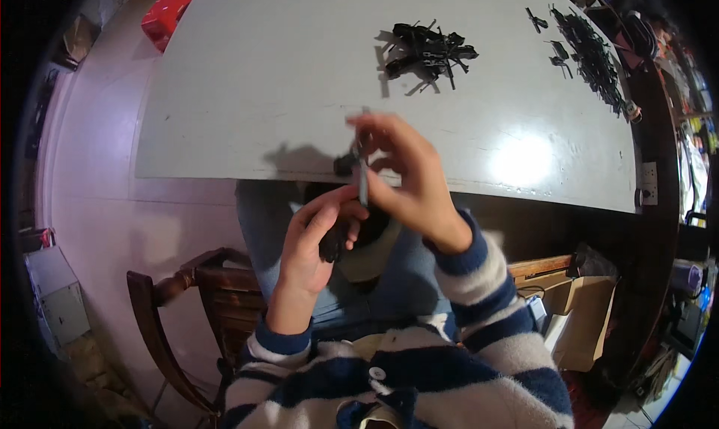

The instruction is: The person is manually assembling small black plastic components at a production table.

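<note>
Just past the table's near edge, my two hands meet over my lap. Curled fingers of my left hand (303,238) close around a small black piece (330,248), most of it hidden in the palm. My right hand (410,176) pinches a slim grey piece (364,185) that stands nearly upright by the left fingertips. Motion blurs it, so its kind is unclear. Beside that piece is a dark part (345,164), and which hand bears it I cannot tell. Farther up the table lies a heap of black clip-like plastic parts (431,53).
A long pile of similar black parts (588,58) runs along the right edge of the white table (247,92), with a few loose ones (559,54) beside it. At the far left sits a red box (165,18). A wooden chair (176,286) and a cardboard box (584,316) flank me.
</note>
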A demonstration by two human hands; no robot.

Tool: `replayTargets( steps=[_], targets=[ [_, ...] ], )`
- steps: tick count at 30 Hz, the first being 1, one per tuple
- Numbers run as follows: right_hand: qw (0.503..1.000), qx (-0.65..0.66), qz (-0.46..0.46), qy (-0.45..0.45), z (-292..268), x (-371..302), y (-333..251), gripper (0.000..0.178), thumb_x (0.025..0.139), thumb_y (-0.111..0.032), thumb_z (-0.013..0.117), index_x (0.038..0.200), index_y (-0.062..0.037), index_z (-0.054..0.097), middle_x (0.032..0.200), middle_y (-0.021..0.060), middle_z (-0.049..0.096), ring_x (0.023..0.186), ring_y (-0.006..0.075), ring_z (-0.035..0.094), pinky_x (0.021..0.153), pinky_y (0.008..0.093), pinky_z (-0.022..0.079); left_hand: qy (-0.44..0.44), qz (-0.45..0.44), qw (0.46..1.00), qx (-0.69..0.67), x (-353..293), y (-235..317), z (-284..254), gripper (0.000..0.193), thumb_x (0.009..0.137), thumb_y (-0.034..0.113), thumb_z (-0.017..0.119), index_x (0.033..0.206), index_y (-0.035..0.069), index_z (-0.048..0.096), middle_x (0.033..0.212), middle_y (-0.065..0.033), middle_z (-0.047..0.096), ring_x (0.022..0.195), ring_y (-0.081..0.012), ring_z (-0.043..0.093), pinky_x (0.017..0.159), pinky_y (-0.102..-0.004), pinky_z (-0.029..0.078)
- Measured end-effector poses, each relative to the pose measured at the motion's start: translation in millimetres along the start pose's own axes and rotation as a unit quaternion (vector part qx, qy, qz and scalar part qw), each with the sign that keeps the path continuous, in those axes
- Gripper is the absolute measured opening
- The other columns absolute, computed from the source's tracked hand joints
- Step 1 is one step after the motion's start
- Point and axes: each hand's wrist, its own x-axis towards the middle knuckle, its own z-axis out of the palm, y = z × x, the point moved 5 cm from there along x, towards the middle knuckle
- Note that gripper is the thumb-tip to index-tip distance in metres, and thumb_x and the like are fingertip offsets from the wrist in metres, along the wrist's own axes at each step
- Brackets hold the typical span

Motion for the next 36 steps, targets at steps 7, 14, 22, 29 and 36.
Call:
replayTargets(
  steps=[7, 14, 22, 29, 36],
  targets=[
    [0.976, -0.041, -0.197, -0.082, -10, -48, -20, 0.031, 0.073, -0.002, 0.058, 0.103, -0.0003, 0.050, 0.098, 0.0140, 0.053, 0.092, 0.0248, 0.053, 0.080, 0.0339, 0.043, 0.003, 0.051, 0.997, 0.056, -5, 12, 11, 0.025, 0.079, 0.014, 0.064, 0.099, -0.002, 0.061, 0.089, -0.0064, 0.060, 0.072, -0.0127, 0.054, 0.066, -0.0220, 0.042],
    [0.892, 0.377, 0.220, -0.120, -1, -63, 6, 0.057, 0.065, -0.034, 0.079, 0.097, -0.0042, 0.042, 0.081, 0.0025, 0.055, 0.074, 0.0095, 0.055, 0.067, 0.0208, 0.046, -0.104, 0.195, 0.916, 0.334, -11, 36, 27, 0.021, 0.067, 0.006, 0.073, 0.087, 0.001, 0.067, 0.084, -0.0053, 0.060, 0.076, -0.0136, 0.055, 0.064, -0.0236, 0.043],
    [0.944, 0.226, 0.222, -0.095, -3, -72, -2, 0.026, 0.072, -0.005, 0.069, 0.089, -0.0039, 0.049, 0.086, 0.0039, 0.056, 0.081, 0.0099, 0.054, 0.074, 0.0242, 0.046, -0.090, 0.287, 0.795, 0.527, -22, 45, 52, 0.026, 0.061, 0.008, 0.074, 0.086, 0.002, 0.068, 0.080, -0.0065, 0.059, 0.073, -0.0181, 0.055, 0.062, -0.0261, 0.043],
    [0.853, 0.442, 0.276, -0.034, 3, -83, 12, 0.016, 0.074, 0.003, 0.064, 0.081, -0.0047, 0.053, 0.085, 0.0065, 0.060, 0.082, 0.0126, 0.057, 0.075, 0.0239, 0.046, -0.109, 0.357, 0.735, 0.566, -27, 43, 61, 0.028, 0.059, 0.008, 0.075, 0.086, 0.002, 0.068, 0.078, -0.0064, 0.060, 0.070, -0.0202, 0.055, 0.061, -0.0287, 0.043],
    [0.837, 0.455, 0.293, -0.085, 4, -80, 4, 0.018, 0.087, -0.017, 0.055, 0.092, -0.0025, 0.047, 0.074, 0.0091, 0.058, 0.049, 0.0138, 0.057, 0.051, 0.0200, 0.047, -0.171, 0.291, 0.824, 0.454, -19, 39, 52, 0.033, 0.067, 0.016, 0.075, 0.094, 0.000, 0.065, 0.075, -0.0057, 0.060, 0.066, -0.0181, 0.055, 0.061, -0.0279, 0.042]
  ],
)
